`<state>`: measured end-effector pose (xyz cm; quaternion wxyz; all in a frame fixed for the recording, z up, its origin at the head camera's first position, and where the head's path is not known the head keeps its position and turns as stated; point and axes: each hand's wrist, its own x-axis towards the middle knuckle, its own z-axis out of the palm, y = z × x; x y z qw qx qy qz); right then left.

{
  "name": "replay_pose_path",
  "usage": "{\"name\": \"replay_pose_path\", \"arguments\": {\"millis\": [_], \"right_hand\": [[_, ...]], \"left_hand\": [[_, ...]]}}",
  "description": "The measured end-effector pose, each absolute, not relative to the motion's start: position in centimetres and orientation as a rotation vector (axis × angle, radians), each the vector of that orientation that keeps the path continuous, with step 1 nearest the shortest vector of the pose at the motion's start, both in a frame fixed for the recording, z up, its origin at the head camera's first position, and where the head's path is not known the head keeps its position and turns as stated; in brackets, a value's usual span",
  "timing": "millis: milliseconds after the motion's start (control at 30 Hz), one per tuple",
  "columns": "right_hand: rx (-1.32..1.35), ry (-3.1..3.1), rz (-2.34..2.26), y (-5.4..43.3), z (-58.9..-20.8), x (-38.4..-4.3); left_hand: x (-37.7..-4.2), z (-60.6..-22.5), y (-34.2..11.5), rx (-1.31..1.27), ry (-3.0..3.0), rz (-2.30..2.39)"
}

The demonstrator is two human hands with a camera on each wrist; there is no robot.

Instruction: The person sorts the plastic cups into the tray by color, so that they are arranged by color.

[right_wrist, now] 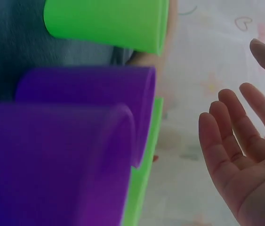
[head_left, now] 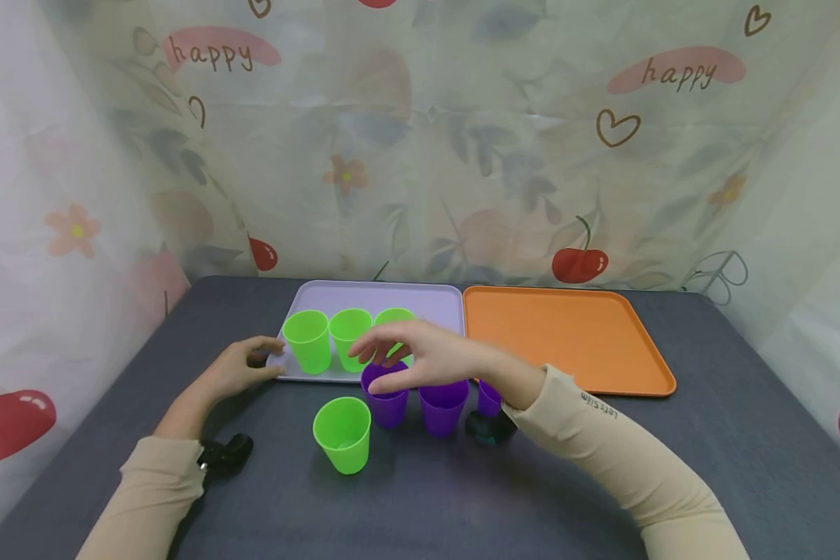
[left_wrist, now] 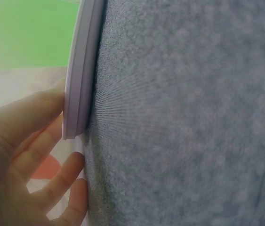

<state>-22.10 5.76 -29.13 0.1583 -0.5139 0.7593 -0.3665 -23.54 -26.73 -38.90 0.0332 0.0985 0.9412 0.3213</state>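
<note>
My left hand (head_left: 241,365) holds the left front corner of a lavender tray (head_left: 427,297), thumb and fingers about its rim. In the left wrist view the tray's edge (left_wrist: 79,84) meets the thumb, and the lower fingers reach the table beside it. Three green cups stand upright in a row on the tray: a left one (head_left: 309,342), a middle one (head_left: 348,330) and a right one (head_left: 393,314) partly covered by my right hand (head_left: 420,350). That hand hovers over the purple cups with nothing in it, fingers loosely spread. One more green cup (head_left: 343,435) stands nearest me.
Three purple cups stand before the tray: a left one (head_left: 388,408), a middle one (head_left: 442,408) and a right one (head_left: 488,398) half behind my forearm. An orange tray (head_left: 567,334) adjoins the lavender one at right. A printed curtain (head_left: 434,194) surrounds the dark table (head_left: 420,505).
</note>
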Motion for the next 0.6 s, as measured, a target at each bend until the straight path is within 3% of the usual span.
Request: {"name": "replay_pose_path", "arguments": {"millis": [600], "right_hand": [[-1.514,2.153,-1.002,4.5,-31.7,-19.9]], "left_hand": [[-23.3,-38.7,-26.6,0.312,2.9,0.991]]}}
